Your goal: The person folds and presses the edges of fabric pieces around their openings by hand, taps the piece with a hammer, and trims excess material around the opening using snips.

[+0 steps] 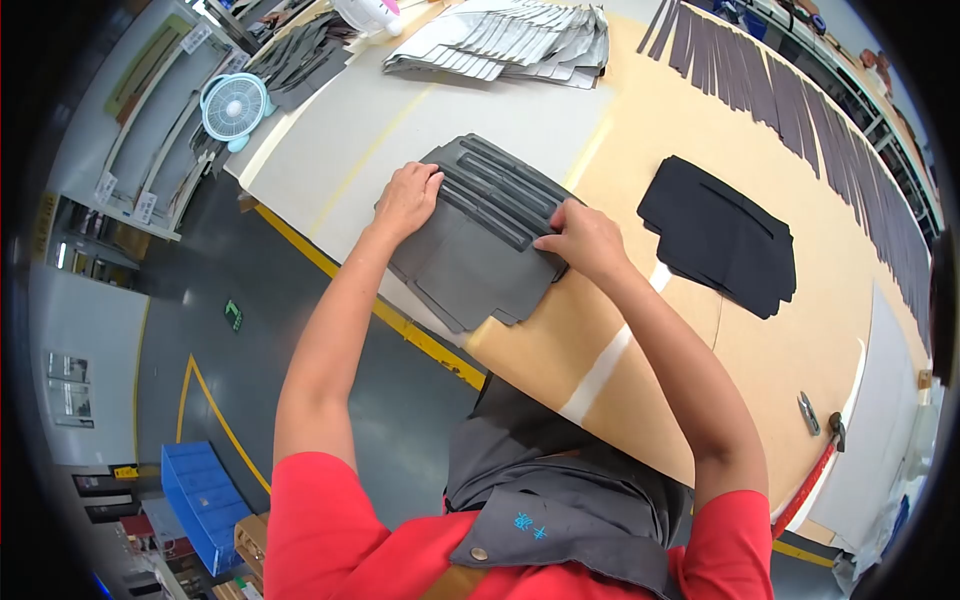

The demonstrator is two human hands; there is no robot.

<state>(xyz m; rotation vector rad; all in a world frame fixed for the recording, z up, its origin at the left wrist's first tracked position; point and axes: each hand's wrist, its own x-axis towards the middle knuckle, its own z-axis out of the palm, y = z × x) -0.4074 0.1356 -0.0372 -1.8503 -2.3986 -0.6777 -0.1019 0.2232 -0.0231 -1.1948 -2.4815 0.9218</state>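
Note:
A dark grey leather-like panel (470,265) with notched corners lies near the table's front edge, apparently on others like it. Several raised, folded strips (505,190) run across its far half. My left hand (408,200) is closed at the left end of these strips, fingertips on the panel's edge. At their right end my right hand (585,240) pinches the material between thumb and fingers. How many layers each hand holds cannot be made out. To the right lies a stack of black notched panels (715,235), apart from both hands.
Layered grey-white pieces (500,40) lie at the table's far side. Dark strips (790,100) line the right edge. A utility knife (808,412) and a hammer (837,430) lie at the right front. A blue fan (235,108) stands at left; a blue bin (205,505) is on the floor.

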